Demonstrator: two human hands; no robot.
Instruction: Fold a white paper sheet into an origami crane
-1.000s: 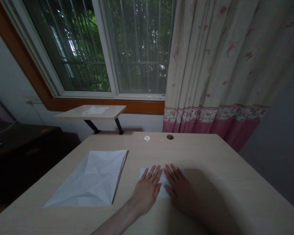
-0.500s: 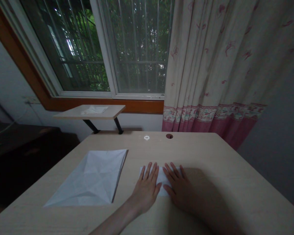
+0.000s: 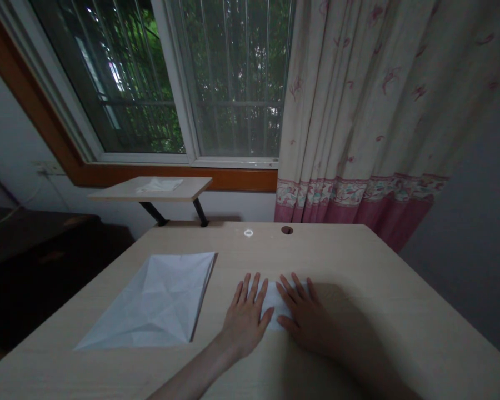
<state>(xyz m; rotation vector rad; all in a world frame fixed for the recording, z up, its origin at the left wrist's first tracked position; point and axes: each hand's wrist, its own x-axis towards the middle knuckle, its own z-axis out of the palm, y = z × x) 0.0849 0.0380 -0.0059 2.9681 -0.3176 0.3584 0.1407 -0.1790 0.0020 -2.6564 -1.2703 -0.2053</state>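
Floral curtain (image 3: 350, 111) and desk (image 3: 337, 250) suggest a home.

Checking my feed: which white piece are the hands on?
The small piece under the left hand and right hand; the large creased sheet lies left, the third piece on the raised shelf.

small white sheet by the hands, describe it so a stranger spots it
Start at the pale desk below the window. On it, the small white sheet shows between the spread left hand and right hand. Unlike the larger creased sheet to its left, it is partly covered by them.
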